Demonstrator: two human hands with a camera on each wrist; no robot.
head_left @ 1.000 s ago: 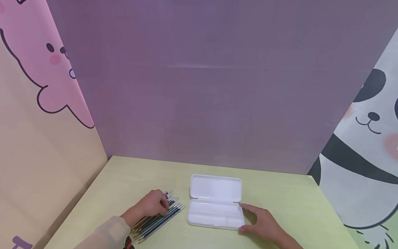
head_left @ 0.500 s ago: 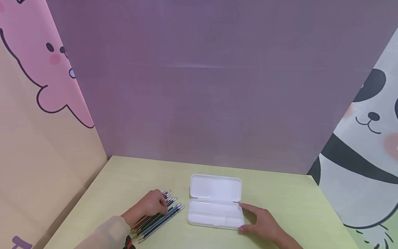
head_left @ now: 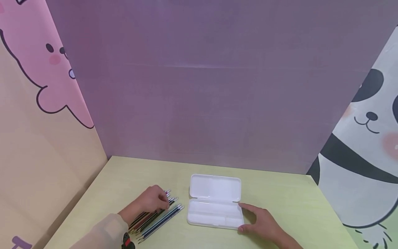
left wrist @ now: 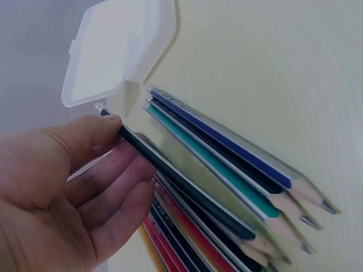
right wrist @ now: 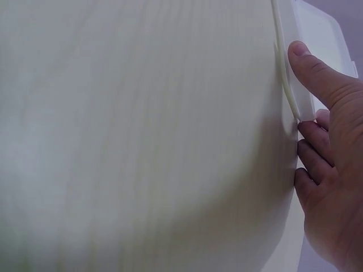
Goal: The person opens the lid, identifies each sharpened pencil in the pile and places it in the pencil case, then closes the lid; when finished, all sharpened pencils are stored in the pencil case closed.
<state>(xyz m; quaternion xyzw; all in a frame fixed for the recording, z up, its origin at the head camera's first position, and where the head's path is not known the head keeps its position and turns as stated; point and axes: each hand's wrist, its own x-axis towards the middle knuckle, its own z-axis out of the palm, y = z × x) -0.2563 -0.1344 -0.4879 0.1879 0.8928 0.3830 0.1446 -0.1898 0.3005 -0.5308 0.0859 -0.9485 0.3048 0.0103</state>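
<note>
My left hand (head_left: 152,199) pinches a dark green pencil (left wrist: 187,181) near its eraser end, thumb against fingers. Its sharpened tip slants down over a pile of red, black and yellowish pencils (left wrist: 178,221). Beside these lie a blue pencil (left wrist: 244,153), a black one and a teal pencil (left wrist: 227,175), slightly apart. To the right, a white pencil case (head_left: 215,188) stands with its lid raised, its compartments bare. My right hand (head_left: 264,223) holds the case's right end, thumb at the near corner and index finger at the far corner. In the right wrist view the other fingers sit by that end.
A pale wood-grain table (head_left: 280,193) carries everything. Behind it rises a purple-grey panel (head_left: 217,103). Printed side panels with a pink figure (head_left: 59,79) and a panda (head_left: 367,166) flank the table. A black and red item (head_left: 127,241) is at my left wrist.
My left hand has risen slightly away from me with the dark green pencil, drawing it off the blue and teal pencils, and a gap now shows there. My right hand and the case look still.
</note>
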